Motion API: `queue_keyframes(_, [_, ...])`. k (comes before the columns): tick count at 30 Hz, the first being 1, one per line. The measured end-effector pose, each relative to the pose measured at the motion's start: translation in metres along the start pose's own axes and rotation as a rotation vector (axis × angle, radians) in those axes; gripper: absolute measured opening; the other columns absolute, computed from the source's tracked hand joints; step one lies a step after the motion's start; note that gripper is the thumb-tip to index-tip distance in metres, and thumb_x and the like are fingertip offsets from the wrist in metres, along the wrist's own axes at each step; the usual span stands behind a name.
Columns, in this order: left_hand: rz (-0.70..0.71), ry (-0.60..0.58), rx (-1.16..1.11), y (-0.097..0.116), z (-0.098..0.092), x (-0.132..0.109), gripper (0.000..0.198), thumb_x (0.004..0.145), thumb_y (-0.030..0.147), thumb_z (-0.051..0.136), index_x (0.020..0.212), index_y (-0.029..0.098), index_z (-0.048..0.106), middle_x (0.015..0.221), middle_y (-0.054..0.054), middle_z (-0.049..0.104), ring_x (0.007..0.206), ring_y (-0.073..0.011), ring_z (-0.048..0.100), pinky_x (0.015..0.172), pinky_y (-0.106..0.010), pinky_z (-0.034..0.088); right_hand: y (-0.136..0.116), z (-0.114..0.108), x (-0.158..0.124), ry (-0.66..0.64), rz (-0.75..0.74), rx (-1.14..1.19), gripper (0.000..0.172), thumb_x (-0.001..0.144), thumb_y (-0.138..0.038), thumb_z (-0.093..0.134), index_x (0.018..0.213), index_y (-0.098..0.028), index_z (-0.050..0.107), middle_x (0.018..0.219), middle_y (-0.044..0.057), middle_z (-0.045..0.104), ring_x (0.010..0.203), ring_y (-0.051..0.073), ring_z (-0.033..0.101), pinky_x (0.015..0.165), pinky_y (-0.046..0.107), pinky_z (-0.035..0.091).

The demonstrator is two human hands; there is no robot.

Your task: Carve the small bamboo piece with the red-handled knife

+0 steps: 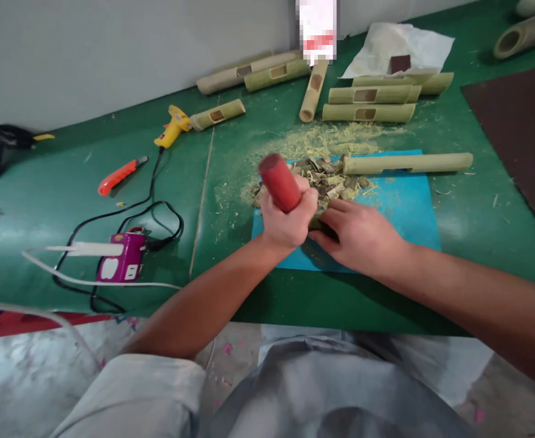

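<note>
My left hand (285, 213) is wrapped round the thick handle of a red-handled tool (280, 179); the working end is hidden by the hand. Close beside it, my right hand (358, 234) grips a bamboo piece (318, 222), mostly covered by the fingers. Under both hands lies a blue sheet (404, 213). Just beyond them is a heap of bamboo chips and bark scraps (328, 179). A pale bamboo tube (440, 162) with a notch cut in it rests across the sheet's far edge.
Several bamboo tubes (381, 114) with cut windows lie along the back of the green table (230, 176). On the left are a yellow glue gun (174, 128), an orange utility knife (118, 176), a purple power strip (123, 258) and loose cords. A dark brown mat (523, 121) lies right.
</note>
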State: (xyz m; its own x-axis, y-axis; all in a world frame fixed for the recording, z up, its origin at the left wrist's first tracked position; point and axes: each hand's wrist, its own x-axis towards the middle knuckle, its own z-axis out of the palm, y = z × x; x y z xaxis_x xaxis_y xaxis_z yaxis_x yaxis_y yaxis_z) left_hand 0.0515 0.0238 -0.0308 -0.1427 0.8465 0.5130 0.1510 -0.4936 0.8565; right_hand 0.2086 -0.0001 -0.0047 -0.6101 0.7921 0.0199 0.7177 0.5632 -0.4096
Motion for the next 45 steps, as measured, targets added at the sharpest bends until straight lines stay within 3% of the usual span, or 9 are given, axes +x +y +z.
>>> queue_keyframes(3, [-0.023,0.062,-0.027,-0.001,0.002,0.002,0.057,0.097,0.052,0.075,0.055,0.021,0.052,0.054,0.004,0.050,0.052,-0.0090,0.046,0.057,-0.029,0.045,-0.003,-0.002,0.000,-0.015,0.024,-0.044,0.018,0.101,-0.026,0.068,0.095,-0.014,0.079,0.094,0.012,0.074,0.085,0.023,0.063,0.072,0.035,0.041])
queue_keyframes(6, [0.000,0.035,0.002,0.000,0.002,0.004,0.054,0.097,0.057,0.076,0.061,0.021,0.059,0.061,0.003,0.057,0.056,-0.0099,0.052,0.063,-0.030,0.049,-0.004,-0.003,0.000,-0.033,0.041,-0.059,0.017,0.099,-0.026,0.069,0.096,-0.014,0.080,0.095,0.013,0.074,0.086,0.025,0.065,0.072,0.035,0.043])
queue_keyframes(12, [0.120,-0.069,0.070,0.000,-0.002,0.002,0.050,0.103,0.053,0.070,0.066,0.021,0.059,0.063,0.002,0.057,0.062,-0.0114,0.055,0.069,-0.032,0.050,-0.001,0.001,-0.002,0.025,-0.027,-0.026,0.014,0.098,-0.024,0.068,0.093,-0.015,0.077,0.094,0.011,0.075,0.087,0.024,0.065,0.075,0.035,0.045])
queue_keyframes(20, [0.116,-0.084,0.131,-0.002,-0.008,0.001,0.048,0.104,0.051,0.067,0.068,0.022,0.057,0.065,0.002,0.057,0.064,-0.0122,0.055,0.072,-0.034,0.048,-0.002,0.000,-0.002,-0.002,0.006,-0.007,0.012,0.097,-0.025,0.071,0.093,-0.015,0.077,0.095,0.011,0.074,0.090,0.024,0.067,0.076,0.035,0.046])
queue_keyframes(30, [0.114,-0.071,0.084,-0.002,-0.007,0.000,0.049,0.103,0.052,0.070,0.067,0.021,0.057,0.065,0.003,0.056,0.061,-0.0102,0.053,0.065,-0.030,0.046,-0.005,-0.002,0.000,-0.049,0.038,-0.019,0.015,0.097,-0.028,0.072,0.098,-0.014,0.078,0.099,0.013,0.075,0.091,0.027,0.067,0.075,0.036,0.045])
queue_keyframes(35, [0.124,-0.112,0.115,-0.003,-0.008,0.002,0.048,0.104,0.051,0.068,0.069,0.021,0.057,0.065,0.002,0.056,0.062,-0.0110,0.053,0.067,-0.032,0.047,-0.004,-0.002,-0.002,-0.015,0.035,-0.007,0.019,0.100,-0.028,0.067,0.099,-0.014,0.079,0.100,0.014,0.076,0.087,0.025,0.067,0.072,0.036,0.043])
queue_keyframes(40, [0.131,-0.149,0.077,0.000,-0.004,0.003,0.055,0.105,0.053,0.067,0.064,0.021,0.050,0.059,0.003,0.051,0.055,-0.0097,0.046,0.058,-0.032,0.040,-0.003,0.001,-0.003,-0.004,-0.007,0.035,0.020,0.102,-0.026,0.064,0.099,-0.014,0.079,0.102,0.015,0.077,0.091,0.026,0.068,0.075,0.037,0.045])
queue_keyframes(45, [0.002,-0.101,-0.030,0.004,0.003,-0.001,0.060,0.095,0.045,0.080,0.057,0.019,0.041,0.054,0.006,0.039,0.049,-0.0063,0.035,0.051,-0.028,0.035,-0.003,-0.001,-0.001,-0.037,-0.012,0.015,0.020,0.102,-0.024,0.063,0.101,-0.012,0.080,0.101,0.014,0.077,0.086,0.024,0.067,0.073,0.036,0.043])
